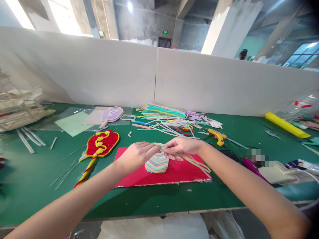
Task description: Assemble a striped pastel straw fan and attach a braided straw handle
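A rounded piece with pastel zigzag stripes [157, 163], apparently made of pipe cleaners, lies on a red board [132, 176]. My left hand [139, 155] comes in from the left, its fingers closed at the upper edge of the striped piece. Facing it, my right hand [180, 146] pinches pastel pipe cleaners [196, 162], whose loose ends trail right across the board. Both sets of fingertips nearly meet above the piece and hide its top. Left of the board is a red and yellow fan [106, 144] of pipe cleaners with a twisted handle.
Piled pastel pipe cleaners [164, 111] lie along the back by a white partition [211, 79]. A yellow glue gun [218, 136] rests right of them. A purple fan [112, 114] lies back left; a yellow bar [286, 125] is far right. A woven structure [22, 113] stands left.
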`<action>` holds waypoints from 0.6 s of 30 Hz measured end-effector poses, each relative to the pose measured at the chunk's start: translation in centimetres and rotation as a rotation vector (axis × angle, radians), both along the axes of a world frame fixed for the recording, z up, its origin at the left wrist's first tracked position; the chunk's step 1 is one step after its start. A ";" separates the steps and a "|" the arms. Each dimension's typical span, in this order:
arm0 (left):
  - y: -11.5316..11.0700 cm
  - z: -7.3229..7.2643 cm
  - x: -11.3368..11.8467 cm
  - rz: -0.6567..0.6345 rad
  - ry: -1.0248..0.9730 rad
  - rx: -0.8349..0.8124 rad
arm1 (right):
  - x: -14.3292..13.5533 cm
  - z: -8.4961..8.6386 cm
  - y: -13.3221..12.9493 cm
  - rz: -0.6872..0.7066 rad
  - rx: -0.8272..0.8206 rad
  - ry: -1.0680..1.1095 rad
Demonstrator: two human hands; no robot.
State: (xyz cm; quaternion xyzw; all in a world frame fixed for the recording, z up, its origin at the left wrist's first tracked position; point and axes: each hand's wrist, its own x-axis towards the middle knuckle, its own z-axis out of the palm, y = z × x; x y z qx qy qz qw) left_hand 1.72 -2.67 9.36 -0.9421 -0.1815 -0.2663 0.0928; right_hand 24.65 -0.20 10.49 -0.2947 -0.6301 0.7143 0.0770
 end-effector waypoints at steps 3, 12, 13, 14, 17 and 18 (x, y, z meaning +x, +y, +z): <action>0.2 -0.4 0.4 0.039 0.051 -0.065 | -0.1 -0.3 0.3 0.006 0.080 -0.058; -0.8 -1.5 1.7 0.275 -0.385 -1.413 | -0.7 -1.0 -2.0 -0.201 1.067 -0.362; -0.8 -1.8 1.5 0.233 -0.484 -1.650 | -0.7 -1.3 -2.3 -0.206 1.117 -0.348; -0.7 -2.1 1.4 0.200 -0.560 -1.833 | -0.7 -1.5 -2.5 -0.212 1.135 -0.330; -0.4 -2.5 0.9 0.144 -0.560 -1.954 | -0.6 -1.5 -2.6 -0.207 0.972 -0.293; -0.3 -2.4 0.8 0.124 -0.495 -1.855 | -0.6 -1.3 -2.4 -0.194 0.867 -0.288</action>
